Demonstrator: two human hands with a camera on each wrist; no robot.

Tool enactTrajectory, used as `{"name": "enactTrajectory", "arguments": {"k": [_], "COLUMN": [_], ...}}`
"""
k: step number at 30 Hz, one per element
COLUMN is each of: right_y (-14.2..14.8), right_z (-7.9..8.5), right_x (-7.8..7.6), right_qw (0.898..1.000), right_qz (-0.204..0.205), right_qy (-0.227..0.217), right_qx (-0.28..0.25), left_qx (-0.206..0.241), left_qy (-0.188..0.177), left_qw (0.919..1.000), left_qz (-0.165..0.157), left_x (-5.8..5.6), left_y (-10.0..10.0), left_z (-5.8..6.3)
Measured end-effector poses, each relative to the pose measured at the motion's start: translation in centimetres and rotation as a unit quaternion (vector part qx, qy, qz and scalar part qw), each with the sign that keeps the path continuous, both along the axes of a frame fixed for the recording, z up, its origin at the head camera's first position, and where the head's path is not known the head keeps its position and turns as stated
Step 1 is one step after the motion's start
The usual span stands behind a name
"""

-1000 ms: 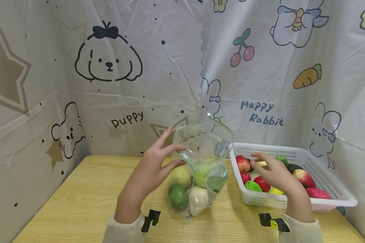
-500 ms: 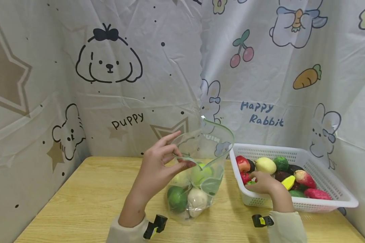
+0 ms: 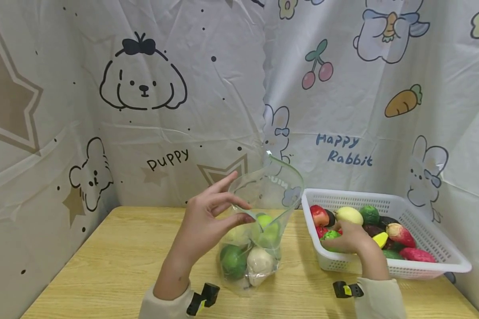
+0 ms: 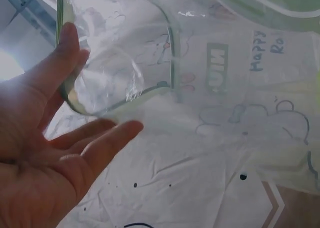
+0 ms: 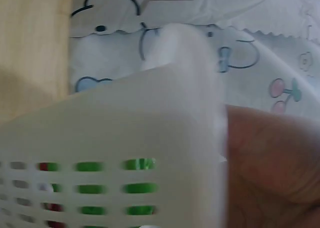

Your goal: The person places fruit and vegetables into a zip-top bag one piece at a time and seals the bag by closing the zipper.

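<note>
White cloth (image 3: pixel 215 124) hangs behind the wood table (image 3: pixel 143 235). Near the middle of the frame sits a clear bag (image 3: pixel 281 199) with some fruit (image 3: pixel 233 262) inside, so filling it looks partly done. Its top gapes, and the left hand (image 3: pixel 207 217) touches the edge, fingers loose and apart. At right, the right hand (image 3: pixel 351 239) grips a green fruit (image 3: pixel 329 235) in the basket (image 3: pixel 447 266). Lots of other fruit (image 3: pixel 401 234) is left there.

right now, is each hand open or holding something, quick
Left hand: open, at the bag.
Right hand: over a green item in the basket; grip can't be told.
</note>
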State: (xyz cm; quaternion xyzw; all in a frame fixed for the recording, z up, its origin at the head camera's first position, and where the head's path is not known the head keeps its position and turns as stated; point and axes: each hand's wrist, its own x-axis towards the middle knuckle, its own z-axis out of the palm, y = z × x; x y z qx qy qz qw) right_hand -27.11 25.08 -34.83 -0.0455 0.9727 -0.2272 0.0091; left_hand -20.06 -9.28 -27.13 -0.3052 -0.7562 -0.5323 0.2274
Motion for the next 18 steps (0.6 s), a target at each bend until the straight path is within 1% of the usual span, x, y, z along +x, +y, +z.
{"name": "enactTrajectory", "arguments": {"k": [3,5,6,8,9,10,11,12,13,14,16,17,18], "right_y": [-0.1,-0.1,-0.3,-0.8,-1.1,-1.6,-2.1,-2.7,-3.4,-4.2,-5.7,-6.4,-7.2], "right_z": [1.6,2.8,3.4,4.7,5.3,6.0,6.5,7.1,7.5,7.9,8.5,8.6,8.7], "right_x": [0.9,1.7,2.1,3.1,3.7,4.3,4.9,5.4,6.0,6.5,7.2,7.5,7.7], "right_qw": [0.999,0.997,0.996,0.989,0.984,0.976,0.965,0.951,0.934,0.914,0.871,0.852,0.837], "right_qz": [-0.024,-0.036,-0.043,-0.061,-0.068,-0.072,-0.079,-0.082,-0.076,-0.058,0.005,0.040,0.078], "right_qy": [0.028,0.060,0.079,0.119,0.147,0.179,0.212,0.250,0.290,0.331,0.406,0.433,0.452], "right_qx": [-0.012,-0.019,-0.026,-0.058,-0.080,-0.106,-0.131,-0.161,-0.196,-0.228,-0.275,-0.290,-0.300], "left_qx": [-0.024,-0.047,-0.058,-0.074,-0.080,-0.085,-0.088,-0.090,-0.088,-0.085,-0.072,-0.064,-0.057], "left_qy": [-0.002,0.006,0.013,0.031,0.039,0.047,0.053,0.060,0.063,0.064,0.059,0.053,0.047], "left_qw": [0.9995,0.9985,0.9979,0.9966,0.9960,0.9953,0.9946,0.9940,0.9937,0.9937,0.9949,0.9959,0.9967], "left_qz": [-0.021,-0.027,-0.025,-0.019,-0.011,-0.001,0.010,0.020,0.028,0.034,0.038,0.036,0.034], "left_x": [0.1,0.2,0.2,0.2,0.1,0.1,0.1,0.1,0.1,0.2,0.5,0.8,1.0], "left_y": [-0.3,-0.5,-0.6,-0.6,-0.5,-0.4,-0.3,-0.1,0.0,0.2,0.4,0.6,0.7], "left_z": [0.1,0.2,0.2,0.2,0.2,0.1,0.1,0.1,0.2,0.2,0.4,0.6,0.7]}}
